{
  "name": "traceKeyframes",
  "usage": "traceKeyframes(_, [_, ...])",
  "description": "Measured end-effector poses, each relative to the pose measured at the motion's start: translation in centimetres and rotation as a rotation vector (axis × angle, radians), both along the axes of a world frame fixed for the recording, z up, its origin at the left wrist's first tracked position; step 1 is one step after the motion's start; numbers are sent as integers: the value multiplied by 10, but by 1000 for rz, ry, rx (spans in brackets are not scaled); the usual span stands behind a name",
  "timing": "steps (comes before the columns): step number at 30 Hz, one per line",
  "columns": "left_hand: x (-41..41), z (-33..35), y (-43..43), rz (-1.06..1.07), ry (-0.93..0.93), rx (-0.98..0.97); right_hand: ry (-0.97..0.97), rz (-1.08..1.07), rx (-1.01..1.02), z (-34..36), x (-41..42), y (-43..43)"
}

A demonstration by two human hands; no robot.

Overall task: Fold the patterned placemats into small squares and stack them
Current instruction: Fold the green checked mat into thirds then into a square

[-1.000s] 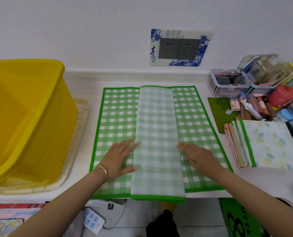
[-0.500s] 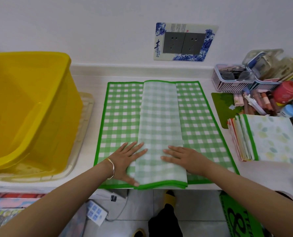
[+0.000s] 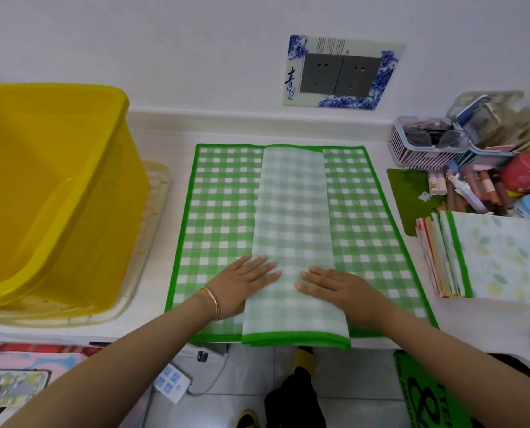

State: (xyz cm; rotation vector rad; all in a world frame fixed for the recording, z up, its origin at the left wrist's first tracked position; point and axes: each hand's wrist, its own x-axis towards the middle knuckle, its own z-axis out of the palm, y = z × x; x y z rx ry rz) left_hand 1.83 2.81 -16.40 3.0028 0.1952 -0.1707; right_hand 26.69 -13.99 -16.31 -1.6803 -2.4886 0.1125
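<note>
Head view: at the left edge of the desk (image 3: 165, 131) a large yellow tub (image 3: 50, 186) is seen, standing on a pale ribbed tray (image 3: 157, 208) that shows past the tub's right side. Just right of the tray, a green checked placemat (image 3: 223, 205) with a solid green border is spread flat, reaching from near the back edge of the desk to the front edge. Along its middle a paler folded strip (image 3: 291, 205) of the same check is laid, running from back to front; its green-bound near end hangs slightly over the front edge of the desk. Whether the strip is part of the spread mat or a separate one cannot be told.

The left hand (image 3: 245, 282), with a thin bracelet (image 3: 212, 302) at the wrist, is laid flat near the front edge. Its palm rests on the green check and its fingers (image 3: 267, 270), straight and slightly spread, reach onto the left side of the strip. The right hand (image 3: 338, 288) is pressed flat on the near part of the strip, with its fingers (image 3: 310, 281) straight and close together, pointing left toward the other hand. The two sets of fingertips are near each other but apart. Nothing is gripped by either hand.

Toward the right edge of the desk a stack of folded placemats (image 3: 489, 257) is seen, a leaf-printed one on top. Behind it, at the back right corner, a white basket (image 3: 418, 149), a red jar (image 3: 526, 171) and small tubes on a dark green mat (image 3: 407, 196) are crowded together.
</note>
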Motion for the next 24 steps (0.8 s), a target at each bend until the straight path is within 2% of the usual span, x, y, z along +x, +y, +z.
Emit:
traceKeyframes(2, [4, -5, 0, 5, -39, 14, -46, -14, -31, -3, 4, 1])
traceKeyframes(6, [3, -10, 9, -52, -200, 36, -4, -119, -25, -8, 20, -2])
traceKeyframes(11, [5, -13, 24, 56, -450, -89, 152, -249, 106, -11, 24, -6])
traceKeyframes(17, [9, -12, 26, 311, -569, -199, 347, -440, 179, -11, 13, 1])
traceKeyframes(22, [15, -12, 23, 740, -547, -561, 473, -637, 121, -12, 12, 10])
traceKeyframes(24, [22, -7, 22, 823, -544, -588, 521, -750, 75, -13, 13, 18])
